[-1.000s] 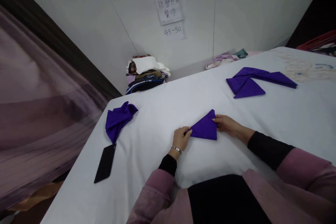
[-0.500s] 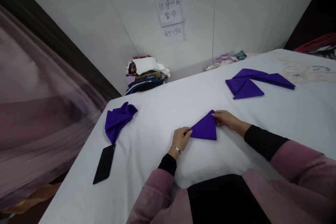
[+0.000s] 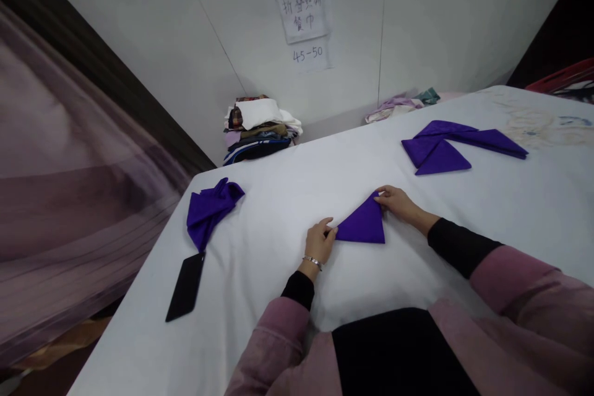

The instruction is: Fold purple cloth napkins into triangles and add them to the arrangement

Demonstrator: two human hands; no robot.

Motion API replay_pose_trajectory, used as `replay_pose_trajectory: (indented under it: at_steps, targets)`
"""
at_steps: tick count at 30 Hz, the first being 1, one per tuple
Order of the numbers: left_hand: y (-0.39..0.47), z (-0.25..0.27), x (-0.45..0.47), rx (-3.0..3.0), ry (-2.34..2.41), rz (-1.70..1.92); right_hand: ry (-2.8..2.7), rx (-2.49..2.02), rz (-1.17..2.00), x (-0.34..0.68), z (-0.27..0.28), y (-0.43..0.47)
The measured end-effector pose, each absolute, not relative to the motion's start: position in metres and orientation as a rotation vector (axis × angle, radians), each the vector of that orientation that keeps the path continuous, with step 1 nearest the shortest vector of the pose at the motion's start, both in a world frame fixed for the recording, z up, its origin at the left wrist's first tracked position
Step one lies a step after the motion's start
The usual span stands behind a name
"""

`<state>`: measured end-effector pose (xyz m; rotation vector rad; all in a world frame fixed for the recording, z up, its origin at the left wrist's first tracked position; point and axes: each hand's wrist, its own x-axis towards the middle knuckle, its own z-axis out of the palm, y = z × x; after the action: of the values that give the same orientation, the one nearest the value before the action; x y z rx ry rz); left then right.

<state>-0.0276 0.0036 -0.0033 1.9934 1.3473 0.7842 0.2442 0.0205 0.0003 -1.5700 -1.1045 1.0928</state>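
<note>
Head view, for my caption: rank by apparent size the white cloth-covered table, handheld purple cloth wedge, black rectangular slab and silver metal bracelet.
1. White table
2. Purple wedge and black slab: too alike to rank
3. Silver bracelet

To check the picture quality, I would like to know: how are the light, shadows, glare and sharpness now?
Head view: dim, fairly even light; soft shadow near the right hand; slight glare on the plastic-covered sign; sheer curtain blurry, held purple cloth distinctly edged.
</note>
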Motion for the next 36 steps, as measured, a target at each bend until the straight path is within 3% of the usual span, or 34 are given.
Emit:
replay_pose_trajectory:
  at_steps: [13,36]
  targets:
    - [0.007,-0.002,-0.025,1.979,1.361,0.76,-1.403,-1.614,0.746,0.248,-0.006,0.03]
    - [0.007,-0.006,-0.026,2.016,1.376,0.792,-1.471,-1.757,0.721,0.246,-0.009,0.044]
